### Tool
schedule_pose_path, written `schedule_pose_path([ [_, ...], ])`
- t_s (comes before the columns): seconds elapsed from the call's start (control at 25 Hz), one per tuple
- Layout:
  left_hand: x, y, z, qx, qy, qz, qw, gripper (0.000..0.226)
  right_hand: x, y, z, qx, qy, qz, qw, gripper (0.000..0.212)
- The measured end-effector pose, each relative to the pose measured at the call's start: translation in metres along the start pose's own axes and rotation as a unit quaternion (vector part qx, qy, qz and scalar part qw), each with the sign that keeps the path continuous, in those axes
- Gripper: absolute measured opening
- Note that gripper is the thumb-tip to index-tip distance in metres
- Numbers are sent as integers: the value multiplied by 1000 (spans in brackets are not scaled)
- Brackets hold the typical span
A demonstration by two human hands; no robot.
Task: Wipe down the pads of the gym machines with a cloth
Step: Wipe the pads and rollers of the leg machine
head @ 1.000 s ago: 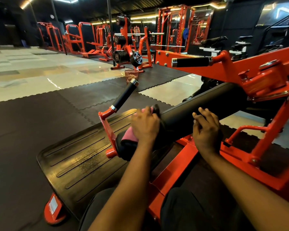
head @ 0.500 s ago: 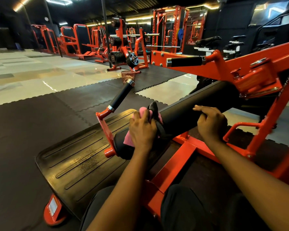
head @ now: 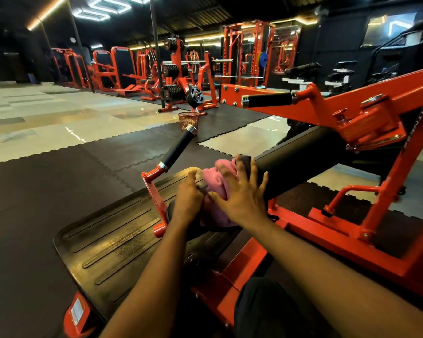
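A long black pad [head: 300, 157] runs up to the right along the orange machine frame [head: 376, 111]. A pink cloth [head: 216, 184] lies bunched over the pad's near end. My left hand [head: 187, 198] sits at the cloth's left side with its fingers curled against it. Spread fingers of my right hand [head: 242, 193] press on the cloth and the pad from the right. The lower part of the cloth is hidden behind my hands.
A black ribbed footplate [head: 112, 240] lies below left. Two black-grip handles [head: 178, 148] [head: 269, 100] stick out of the frame. A mesh bin [head: 188, 120] stands on the mats beyond. Weight racks and orange machines line the back. My legs are at the bottom.
My right hand has come off the middle of the pad and moved left onto the cloth. My left hand has slid down to the cloth's left side.
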State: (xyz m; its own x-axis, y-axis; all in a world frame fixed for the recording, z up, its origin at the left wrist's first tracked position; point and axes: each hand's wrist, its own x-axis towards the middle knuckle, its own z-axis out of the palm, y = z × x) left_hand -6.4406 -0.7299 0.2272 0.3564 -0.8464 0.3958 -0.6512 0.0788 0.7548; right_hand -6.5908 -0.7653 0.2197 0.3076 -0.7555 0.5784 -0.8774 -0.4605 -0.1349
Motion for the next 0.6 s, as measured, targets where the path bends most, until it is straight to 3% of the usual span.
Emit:
schedule_pose_path([
  [0.16,-2,-31,4,76,-48,7,996,32,27,9,-9,7,50,14,999,51],
  [0.32,-11,-30,7,60,-7,22,998,19,87,100,-54,-11,115,93,989,38],
  [0.48,-29,-30,10,87,50,72,992,24,119,167,-98,-35,89,169,981,31],
  [0.6,-32,-31,12,53,75,88,992,24,112,122,-86,-39,47,121,991,28],
])
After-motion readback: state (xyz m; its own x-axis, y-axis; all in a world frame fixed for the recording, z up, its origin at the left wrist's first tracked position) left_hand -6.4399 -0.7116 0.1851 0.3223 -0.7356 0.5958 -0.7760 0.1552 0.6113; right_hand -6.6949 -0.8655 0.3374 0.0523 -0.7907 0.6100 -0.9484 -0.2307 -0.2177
